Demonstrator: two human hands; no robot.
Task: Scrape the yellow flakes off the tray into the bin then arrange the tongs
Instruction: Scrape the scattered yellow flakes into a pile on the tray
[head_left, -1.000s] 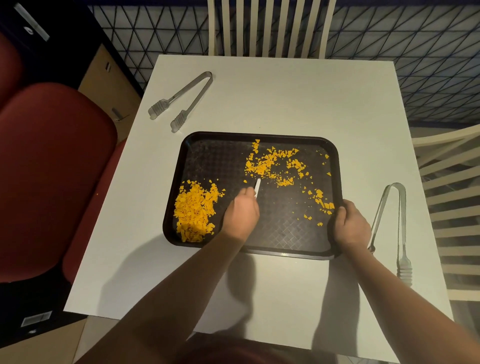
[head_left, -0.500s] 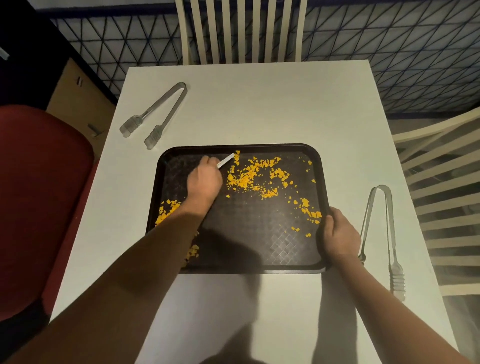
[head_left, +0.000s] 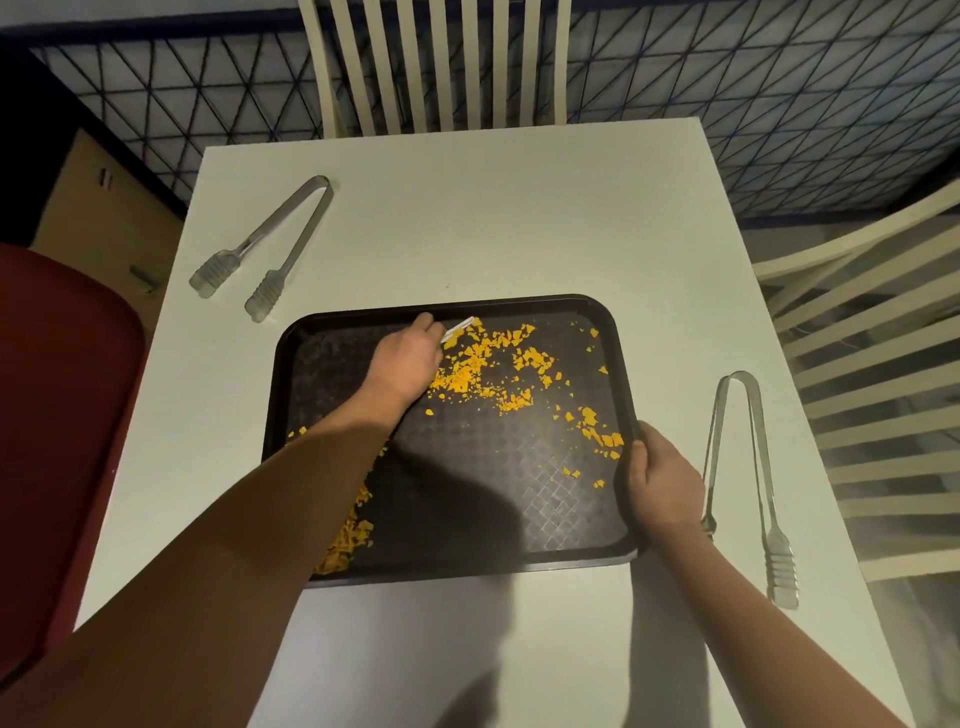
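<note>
Left hand (head_left: 408, 358) has reached farther up tray (head_left: 519, 519) than half second ago, pinching white scraper (head_left: 458, 328) at far rim beside yellow flakes (head_left: 488, 364). Right hand (head_left: 662, 480) still grips tray's right edge on table (head_left: 519, 218). Tongs (head_left: 753, 483) lie right, second tongs (head_left: 265, 249) far left.

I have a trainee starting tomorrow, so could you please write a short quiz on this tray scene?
1. True or false: the right hand grips the tray by its edge.
2. How many pairs of tongs lie on the table?
3. What does the left hand hold? A) a small white scraper B) a sponge C) a pair of tongs

Key: 1 true. 2 two: one at the far left, one beside the right hand. 3 A, its tip at the yellow flakes near the tray's far rim.
</note>
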